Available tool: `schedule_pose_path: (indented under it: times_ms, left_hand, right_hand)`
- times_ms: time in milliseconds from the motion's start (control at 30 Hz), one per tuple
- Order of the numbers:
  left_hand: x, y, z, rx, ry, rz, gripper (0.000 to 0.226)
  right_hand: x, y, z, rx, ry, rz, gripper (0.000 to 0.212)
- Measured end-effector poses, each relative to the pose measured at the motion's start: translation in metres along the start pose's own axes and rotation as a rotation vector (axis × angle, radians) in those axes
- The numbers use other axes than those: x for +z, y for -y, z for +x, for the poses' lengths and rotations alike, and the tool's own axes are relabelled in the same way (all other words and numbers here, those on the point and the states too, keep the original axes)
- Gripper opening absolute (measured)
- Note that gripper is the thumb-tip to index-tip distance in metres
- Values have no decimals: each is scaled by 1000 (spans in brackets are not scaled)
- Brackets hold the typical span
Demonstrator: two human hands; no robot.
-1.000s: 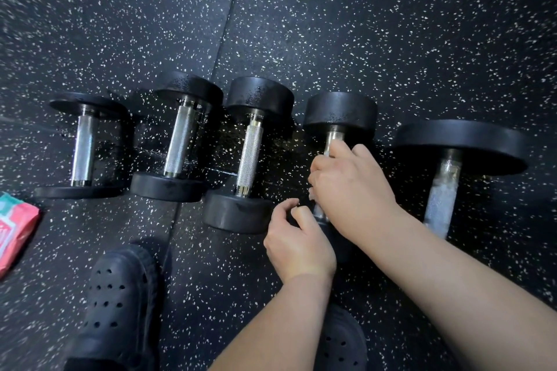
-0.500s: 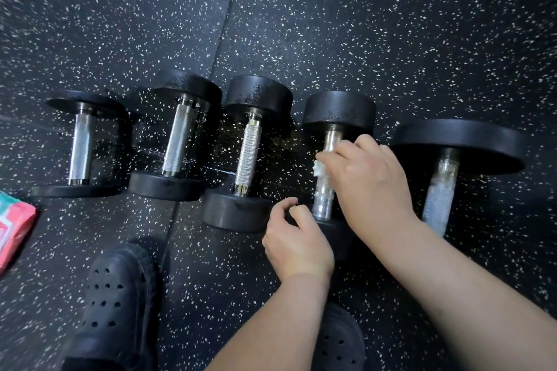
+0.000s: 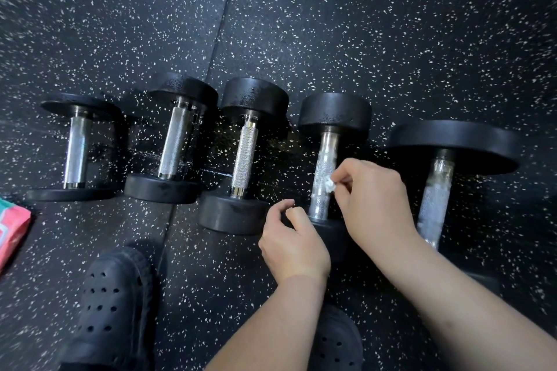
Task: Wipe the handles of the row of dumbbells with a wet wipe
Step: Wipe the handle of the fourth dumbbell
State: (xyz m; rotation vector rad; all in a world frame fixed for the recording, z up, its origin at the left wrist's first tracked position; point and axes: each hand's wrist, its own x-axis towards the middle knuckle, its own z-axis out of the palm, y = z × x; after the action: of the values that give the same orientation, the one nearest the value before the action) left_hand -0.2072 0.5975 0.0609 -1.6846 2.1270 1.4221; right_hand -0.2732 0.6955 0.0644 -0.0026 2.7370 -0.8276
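Several black dumbbells with steel handles lie in a row on the floor. My right hand (image 3: 373, 199) pinches a small crumpled white wet wipe (image 3: 329, 186) against the right side of the fourth dumbbell's handle (image 3: 323, 175), which looks wet. My left hand (image 3: 294, 245) rests with curled fingers on that dumbbell's near weight, which it mostly hides. The big dumbbell's handle (image 3: 435, 193) at the far right also glistens. The handles of the first (image 3: 75, 152), second (image 3: 173, 147) and third dumbbell (image 3: 244, 158) look dry.
A pink and green wipe packet (image 3: 12, 229) lies at the left edge. My dark perforated clogs (image 3: 111, 307) stand on the speckled black rubber floor (image 3: 361, 24) in front of the row. A seam runs through the floor mats.
My right hand has come off the fourth handle, slid up it and then back down its right side, leaving the handle in view. My left hand has stayed put.
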Motion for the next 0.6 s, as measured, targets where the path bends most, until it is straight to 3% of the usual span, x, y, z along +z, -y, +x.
schedule_pose_path:
  times_ms: [133,267,400,600]
  left_hand:
    - [1,2,0,6,-1,9,27]
    - [2,3,1,14,-6,12,28]
    - [2,4,1,8,-6,10,27]
    - [1,0,-1,-5,-1,3,26]
  right_hand:
    - [-1,-3,5,261,69,209,16]
    - [10,1,8,584,40,571,16]
    - [12,6,2,733,29,735,11]
    - [11,12,13,863,207,850,44]
